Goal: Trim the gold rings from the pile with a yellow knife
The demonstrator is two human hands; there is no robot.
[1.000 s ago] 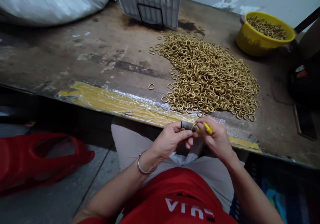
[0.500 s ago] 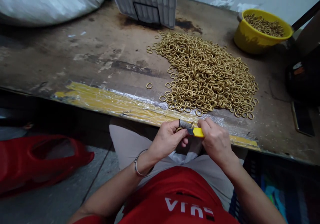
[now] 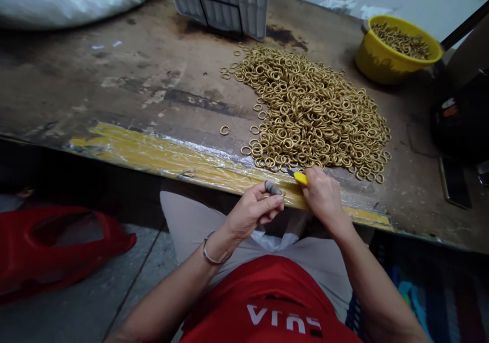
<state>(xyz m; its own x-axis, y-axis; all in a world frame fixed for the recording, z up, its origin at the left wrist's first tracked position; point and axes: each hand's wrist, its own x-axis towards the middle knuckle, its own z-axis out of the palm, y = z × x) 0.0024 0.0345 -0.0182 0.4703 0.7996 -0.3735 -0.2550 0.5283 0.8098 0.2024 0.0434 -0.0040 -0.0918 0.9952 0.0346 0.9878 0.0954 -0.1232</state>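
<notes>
My left hand [image 3: 250, 208] is closed in a pinch just off the table's front edge, with a small gold ring [image 3: 281, 195] between thumb and index finger. Grey wrapping covers that index finger. In my right hand [image 3: 324, 192] is a yellow utility knife [image 3: 300, 178]. Its dark blade points up and left, at the near edge of a large pile of gold rings [image 3: 313, 108]; whether it touches a ring I cannot tell. A single ring [image 3: 225, 130] lies left of the pile.
Yellow tape [image 3: 160, 154] runs along the table's front edge. At the back stand a grey plastic container [image 3: 225, 6] and a yellow tub [image 3: 382, 62] holding more rings. A phone [image 3: 454, 182] lies at the right. A white sack [image 3: 72, 1] rests back left, and a red stool [image 3: 64, 251] is on the floor.
The knife blade was against the ring at my left fingers. My right hand has moved it up and away to the pile's edge. My left hand keeps its pinch.
</notes>
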